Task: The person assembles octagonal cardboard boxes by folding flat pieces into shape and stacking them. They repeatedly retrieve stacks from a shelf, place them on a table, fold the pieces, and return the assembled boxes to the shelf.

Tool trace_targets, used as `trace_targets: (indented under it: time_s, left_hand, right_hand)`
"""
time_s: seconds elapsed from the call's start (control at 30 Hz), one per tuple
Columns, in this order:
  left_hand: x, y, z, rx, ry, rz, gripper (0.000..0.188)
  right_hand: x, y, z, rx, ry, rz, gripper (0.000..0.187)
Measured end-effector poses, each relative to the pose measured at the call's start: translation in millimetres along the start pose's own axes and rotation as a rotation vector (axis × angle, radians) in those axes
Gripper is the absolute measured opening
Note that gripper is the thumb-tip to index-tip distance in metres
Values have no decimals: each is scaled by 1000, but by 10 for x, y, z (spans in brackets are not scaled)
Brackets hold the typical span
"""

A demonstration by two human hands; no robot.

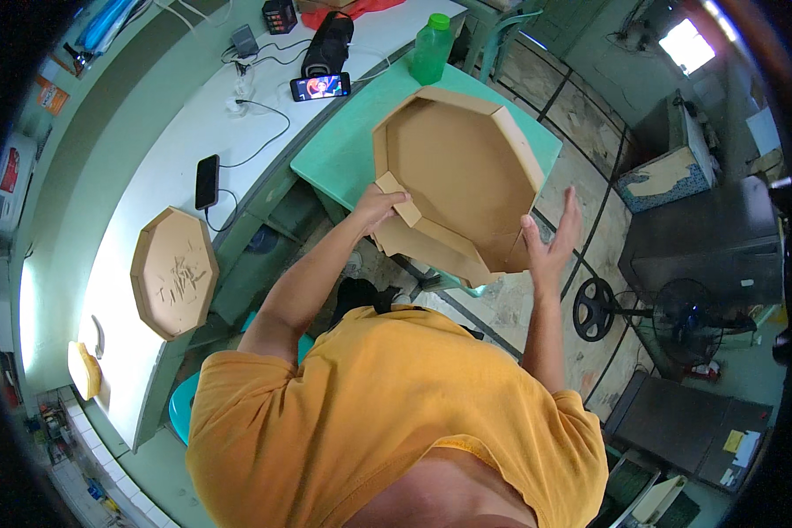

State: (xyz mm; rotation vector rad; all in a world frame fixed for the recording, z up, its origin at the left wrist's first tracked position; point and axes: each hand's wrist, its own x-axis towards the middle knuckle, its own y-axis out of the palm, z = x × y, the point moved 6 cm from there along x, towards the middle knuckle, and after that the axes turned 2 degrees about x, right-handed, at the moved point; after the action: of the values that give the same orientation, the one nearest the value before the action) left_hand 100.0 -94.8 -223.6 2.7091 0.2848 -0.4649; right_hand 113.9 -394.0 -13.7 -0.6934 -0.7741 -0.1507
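A brown, many-sided cardboard box [458, 167] with raised walls lies over the green table in front of me. Its near wall stands partly loose, with a folded flap at the left. My left hand [379, 208] pinches that flap between thumb and fingers at the box's near left corner. On the opposite side my right hand [552, 239] is open, fingers stretched upward and thumb apart, close against the near right wall. Whether the right palm touches the cardboard is hard to tell. The inside of the box holds nothing that I can see.
On the white counter lies a smaller cardboard tray [174, 286] with staples or scraps inside. A black phone [207, 181], a lit phone [320, 86] and a black speaker [328, 44] stand nearby. A green bottle [432, 51] is at the green table's [334, 167] far edge. A fan [688, 321] stands right.
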Motion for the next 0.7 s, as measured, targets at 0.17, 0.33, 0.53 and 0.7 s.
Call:
trace_targets:
  time_s: [0.17, 0.33, 0.53, 0.7]
  left_hand:
    - [55, 4, -86, 502, 212, -222, 31]
    - [128, -47, -79, 853, 315, -252, 31]
    - [128, -168, 80, 773, 202, -249, 36]
    - [96, -382, 65, 127, 168, -444, 67]
  right_hand:
    - [-344, 450, -244, 709, 480, 239, 48]
    - [-646, 601, -299, 779, 664, 47, 35]
    - [-666, 678, -296, 704, 627, 34, 28]
    - [-659, 830, -463, 797, 683, 21, 24]
